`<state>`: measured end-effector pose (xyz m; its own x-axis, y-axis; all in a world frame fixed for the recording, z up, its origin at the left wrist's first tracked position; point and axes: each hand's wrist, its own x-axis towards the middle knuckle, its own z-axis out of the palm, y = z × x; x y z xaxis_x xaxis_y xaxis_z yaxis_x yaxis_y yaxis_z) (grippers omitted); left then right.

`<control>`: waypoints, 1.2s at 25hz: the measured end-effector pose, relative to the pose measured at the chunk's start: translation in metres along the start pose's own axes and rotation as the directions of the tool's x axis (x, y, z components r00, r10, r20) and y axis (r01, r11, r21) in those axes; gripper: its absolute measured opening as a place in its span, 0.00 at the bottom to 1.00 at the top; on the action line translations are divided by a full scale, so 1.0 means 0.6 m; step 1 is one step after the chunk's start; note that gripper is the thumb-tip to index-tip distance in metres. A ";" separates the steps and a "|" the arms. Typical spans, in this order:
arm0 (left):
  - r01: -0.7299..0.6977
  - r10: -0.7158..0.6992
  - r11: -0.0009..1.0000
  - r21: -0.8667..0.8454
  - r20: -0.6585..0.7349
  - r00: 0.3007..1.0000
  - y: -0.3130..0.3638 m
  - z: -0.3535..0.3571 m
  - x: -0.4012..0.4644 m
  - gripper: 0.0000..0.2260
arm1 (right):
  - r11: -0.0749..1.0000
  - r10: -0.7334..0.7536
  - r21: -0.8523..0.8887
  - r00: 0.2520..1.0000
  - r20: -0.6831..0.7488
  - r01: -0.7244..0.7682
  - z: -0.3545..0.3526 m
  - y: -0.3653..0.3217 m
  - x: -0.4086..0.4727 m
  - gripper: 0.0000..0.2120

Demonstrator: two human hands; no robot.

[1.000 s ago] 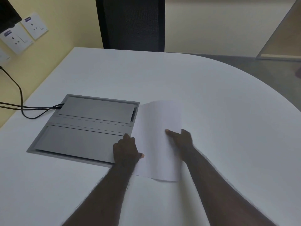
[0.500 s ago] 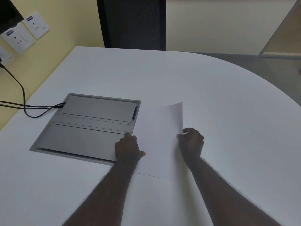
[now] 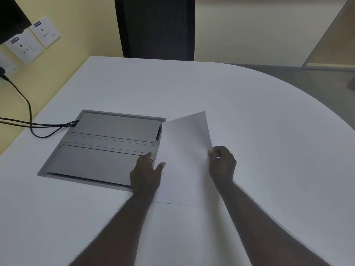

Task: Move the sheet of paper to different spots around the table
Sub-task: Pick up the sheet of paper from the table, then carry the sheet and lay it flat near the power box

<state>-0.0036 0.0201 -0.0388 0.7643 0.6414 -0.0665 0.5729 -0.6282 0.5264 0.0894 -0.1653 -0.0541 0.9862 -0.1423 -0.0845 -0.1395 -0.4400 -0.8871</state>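
A white sheet of paper (image 3: 183, 156) lies in the middle of the white table (image 3: 259, 131), just right of a grey metal panel. Its far right corner is raised off the tabletop. My right hand (image 3: 221, 163) pinches the sheet's right edge between thumb and fingers. My left hand (image 3: 147, 172) rests at the sheet's left edge, thumb on top of the paper and the other fingers over the grey panel.
The grey metal cable box (image 3: 103, 148) is set flush in the table at the left, with black cables (image 3: 28, 123) running off to wall sockets (image 3: 32, 43). A black chair back (image 3: 156, 27) stands behind the far edge. The table's right edge curves round.
My right hand has left the top of the sheet, moved to its right edge and pinched it. The right side and far corner have lifted. My left hand has stayed put.
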 end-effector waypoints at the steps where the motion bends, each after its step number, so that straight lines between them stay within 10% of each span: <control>1: 0.025 -0.025 0.996 -0.088 0.000 1.000 0.002 -0.007 0.003 0.23 | 0.999 -0.024 0.025 1.000 0.005 0.024 -0.003 -0.003 -0.006 0.02; 11: 0.159 -0.075 0.843 -0.513 0.181 0.981 0.014 -0.106 -0.027 0.14 | 0.850 0.080 0.514 0.992 0.093 -0.117 -0.085 -0.064 -0.083 0.04; 30: -0.041 0.050 0.725 -0.687 -0.007 0.999 0.065 -0.360 -0.269 0.17 | 0.873 -0.084 0.484 0.996 0.013 0.067 -0.295 -0.224 -0.283 0.08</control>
<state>-0.1686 -0.0127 0.1755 0.7900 0.6121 -0.0343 0.1809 -0.1793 0.9670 -0.0753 -0.2387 0.1596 0.9955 -0.0931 -0.0162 -0.0129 0.0355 -0.9993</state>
